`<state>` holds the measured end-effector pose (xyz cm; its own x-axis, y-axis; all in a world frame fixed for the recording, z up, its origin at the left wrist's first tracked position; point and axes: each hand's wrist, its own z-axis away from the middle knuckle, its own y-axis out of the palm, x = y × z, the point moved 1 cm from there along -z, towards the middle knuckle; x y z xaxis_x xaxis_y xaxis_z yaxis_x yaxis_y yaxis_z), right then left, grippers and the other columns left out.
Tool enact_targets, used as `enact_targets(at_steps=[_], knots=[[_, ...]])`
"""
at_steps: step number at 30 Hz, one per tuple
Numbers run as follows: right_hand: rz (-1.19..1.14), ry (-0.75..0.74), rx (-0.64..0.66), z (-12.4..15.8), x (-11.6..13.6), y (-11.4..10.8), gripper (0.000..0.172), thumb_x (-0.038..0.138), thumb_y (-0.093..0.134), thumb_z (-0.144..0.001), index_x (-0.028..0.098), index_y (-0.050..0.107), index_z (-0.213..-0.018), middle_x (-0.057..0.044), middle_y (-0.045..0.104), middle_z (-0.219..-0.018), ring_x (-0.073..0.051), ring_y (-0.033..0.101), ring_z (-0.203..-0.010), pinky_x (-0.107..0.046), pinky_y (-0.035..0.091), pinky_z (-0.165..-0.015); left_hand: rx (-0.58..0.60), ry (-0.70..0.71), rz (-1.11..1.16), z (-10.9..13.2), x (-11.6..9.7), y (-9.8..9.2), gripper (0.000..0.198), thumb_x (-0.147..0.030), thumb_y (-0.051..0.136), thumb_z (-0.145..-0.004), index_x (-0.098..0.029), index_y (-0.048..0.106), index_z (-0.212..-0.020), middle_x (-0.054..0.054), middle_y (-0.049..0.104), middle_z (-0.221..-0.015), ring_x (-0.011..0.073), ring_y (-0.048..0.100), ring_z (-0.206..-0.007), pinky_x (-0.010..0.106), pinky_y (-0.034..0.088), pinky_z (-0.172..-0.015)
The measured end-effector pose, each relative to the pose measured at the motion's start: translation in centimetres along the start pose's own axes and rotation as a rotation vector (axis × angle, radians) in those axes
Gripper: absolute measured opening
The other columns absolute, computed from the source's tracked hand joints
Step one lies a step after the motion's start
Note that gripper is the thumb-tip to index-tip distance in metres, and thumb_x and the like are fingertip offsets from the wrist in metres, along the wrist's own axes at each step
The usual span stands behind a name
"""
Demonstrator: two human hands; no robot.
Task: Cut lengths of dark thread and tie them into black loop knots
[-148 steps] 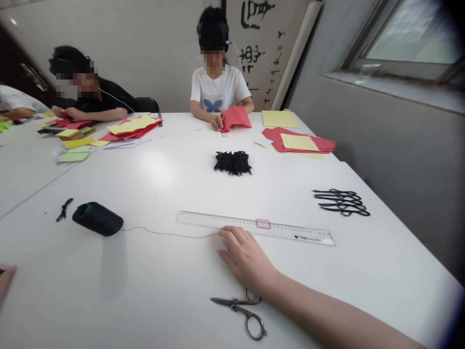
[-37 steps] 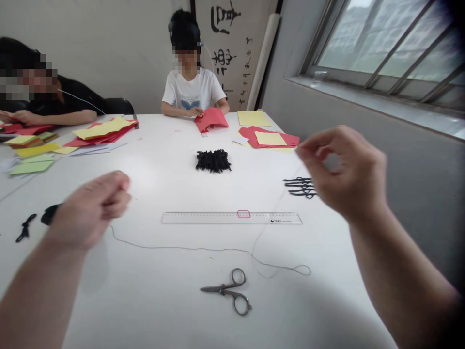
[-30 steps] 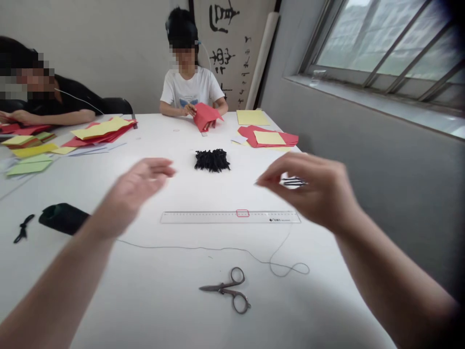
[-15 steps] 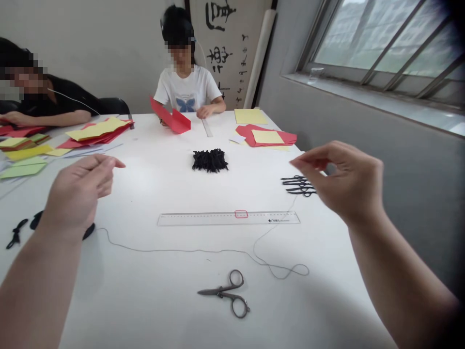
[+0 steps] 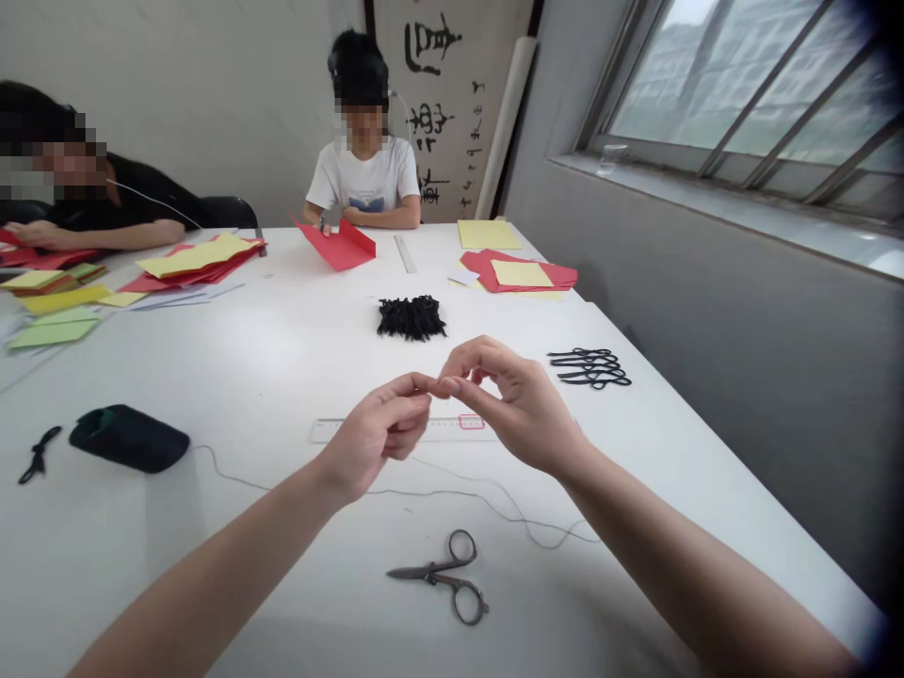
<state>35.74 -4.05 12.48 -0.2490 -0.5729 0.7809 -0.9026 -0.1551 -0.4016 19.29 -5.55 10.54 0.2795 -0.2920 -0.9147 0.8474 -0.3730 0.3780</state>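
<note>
Above the ruler, my left hand [image 5: 381, 428] and my right hand [image 5: 519, 400] meet at the fingertips, both closed in a pinch. A thin dark thread [image 5: 487, 477] rises from the table toward them; the bit between the fingers is too fine to make out. The thread runs across the table from a black spool [image 5: 131, 439] lying on its side at left. Partly hidden behind my hands lies a clear ruler [image 5: 443, 429] with a red mark. Nearer me rests a pair of metal scissors [image 5: 442, 574], its blades pointing left.
A black bundle of short cords [image 5: 411, 318] sits mid-table. Several looped black cords [image 5: 589, 367] lie at right, and a small knotted cord [image 5: 39, 456] at far left. Red and yellow papers [image 5: 519, 273] lie farther back. Two people sit across, one holding folded red paper [image 5: 343, 247].
My hands have come together from wide apart, the left moving right and the right moving left. The spool is now uncovered. The person opposite has taken a hand off the small ruler.
</note>
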Motion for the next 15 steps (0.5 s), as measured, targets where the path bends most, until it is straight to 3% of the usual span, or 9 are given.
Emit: enact_targets(at_steps=[2, 5, 11, 15], knots=[[-0.021, 0.024, 0.001, 0.2, -0.3, -0.3, 0.013, 0.028, 0.057, -0.088, 0.018, 0.061, -0.081, -0.002, 0.059, -0.083, -0.011, 0.053, -0.077, -0.025, 0.044, -0.066, -0.059, 0.02, -0.143, 0.4, -0.5, -1.2, 0.011, -0.029, 0.06, -0.082, -0.018, 0.059, -0.079, -0.008, 0.024, -0.052, 0.0037, 0.014, -0.041, 0.018, 0.01, -0.037], [-0.041, 0.093, -0.001, 0.7, -0.9, -0.7, 0.016, 0.031, 0.055, -0.088, 0.017, 0.059, -0.08, -0.002, 0.059, -0.082, -0.009, 0.052, -0.069, -0.024, 0.044, -0.061, -0.151, 0.098, -0.298, 1.5, -1.8, -3.8, 0.017, -0.034, 0.065, -0.079, -0.018, 0.061, -0.077, -0.008, 0.027, -0.048, 0.0036, 0.016, -0.039, 0.019, 0.009, -0.037], [-0.068, 0.237, 0.037, 1.7, -2.4, -1.6, 0.02, 0.034, 0.057, -0.087, 0.015, 0.059, -0.078, -0.003, 0.064, -0.07, -0.011, 0.059, -0.065, -0.024, 0.046, -0.058, -0.454, 0.206, -0.53, 5.2, -6.9, -10.8, 0.018, -0.033, 0.071, -0.074, -0.017, 0.063, -0.073, -0.007, 0.03, -0.046, 0.0033, 0.019, -0.04, 0.02, 0.01, -0.038], [-0.052, 0.243, -0.017, 1.8, -3.0, -1.9, 0.019, 0.032, 0.06, -0.084, 0.015, 0.06, -0.077, -0.002, 0.064, -0.069, -0.01, 0.058, -0.063, -0.024, 0.045, -0.058, -0.667, 0.263, -0.834, 7.1, -9.6, -12.4, 0.013, -0.03, 0.067, -0.079, -0.018, 0.066, -0.081, -0.007, 0.033, -0.045, 0.0039, 0.025, -0.04, 0.018, 0.016, -0.037]])
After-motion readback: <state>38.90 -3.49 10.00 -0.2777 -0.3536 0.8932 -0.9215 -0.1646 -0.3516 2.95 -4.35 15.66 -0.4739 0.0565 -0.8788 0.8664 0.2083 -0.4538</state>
